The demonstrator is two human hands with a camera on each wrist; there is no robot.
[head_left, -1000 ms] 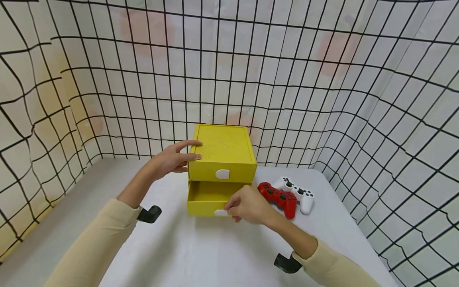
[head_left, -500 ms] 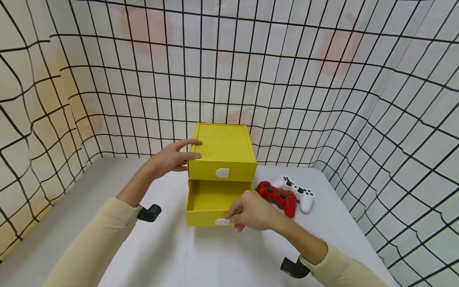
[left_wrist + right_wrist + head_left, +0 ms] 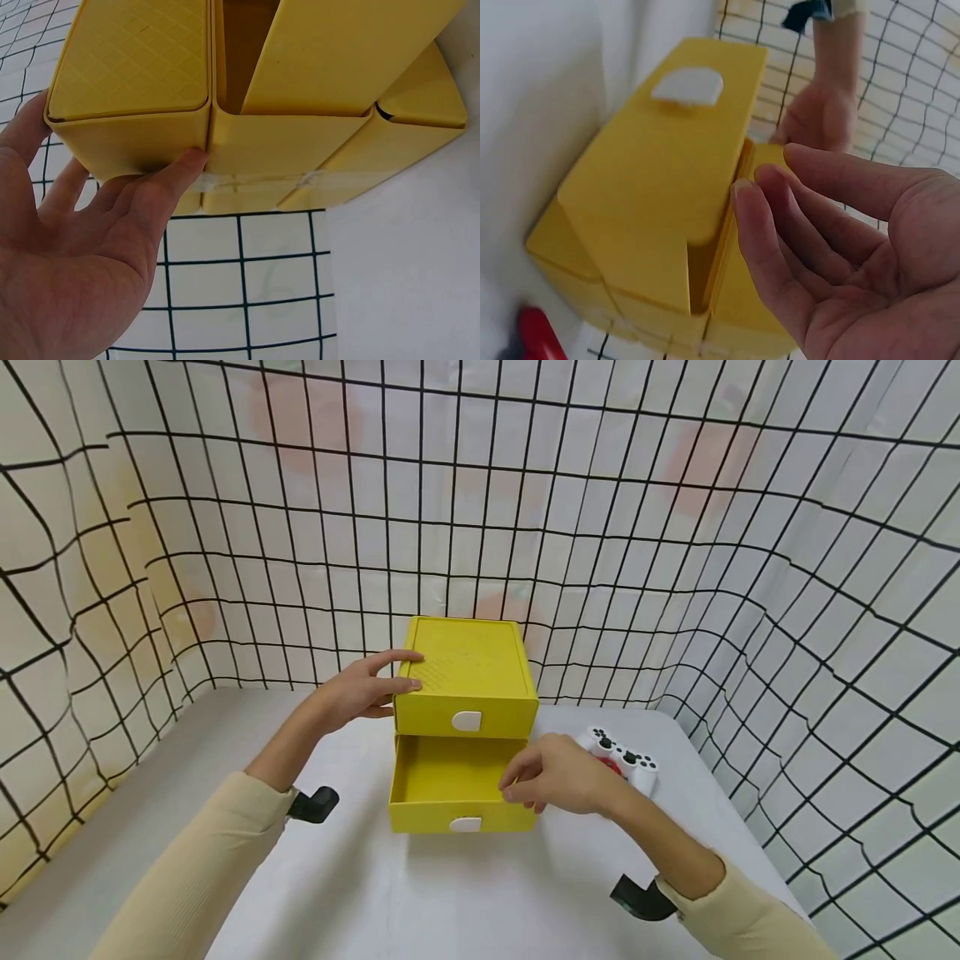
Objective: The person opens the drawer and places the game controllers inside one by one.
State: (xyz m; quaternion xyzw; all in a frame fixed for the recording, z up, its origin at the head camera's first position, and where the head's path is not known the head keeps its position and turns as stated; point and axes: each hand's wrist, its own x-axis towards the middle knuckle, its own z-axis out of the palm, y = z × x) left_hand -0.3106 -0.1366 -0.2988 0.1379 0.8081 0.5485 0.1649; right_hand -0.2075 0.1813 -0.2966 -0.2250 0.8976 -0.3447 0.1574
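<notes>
A yellow drawer cabinet (image 3: 472, 656) stands on the table, three tiers visible in the wrist views. Its middle drawer (image 3: 420, 817) is pulled well out, with bare yellow floor showing inside and a white tab handle (image 3: 466, 824) on the front. The top drawer, with a like handle (image 3: 467, 721), is closed. My left hand (image 3: 352, 693) rests on the cabinet's upper left, two digits over the top edge and the others along the side. Over the drawer's right front corner hangs my right hand (image 3: 566, 777), its fingers (image 3: 757, 225) loosely bent, with nothing between them.
To the cabinet's right lie a white game controller (image 3: 637, 760) and a red one (image 3: 540, 334), the red mostly hidden by my right hand in the head view. A black wire grid (image 3: 465, 535) lines the back and sides of the white table (image 3: 450, 902).
The drawer slid out toward me, then stayed put. My right hand let go of its handle and moved up and right, covering the red controller. The left hand kept its place.
</notes>
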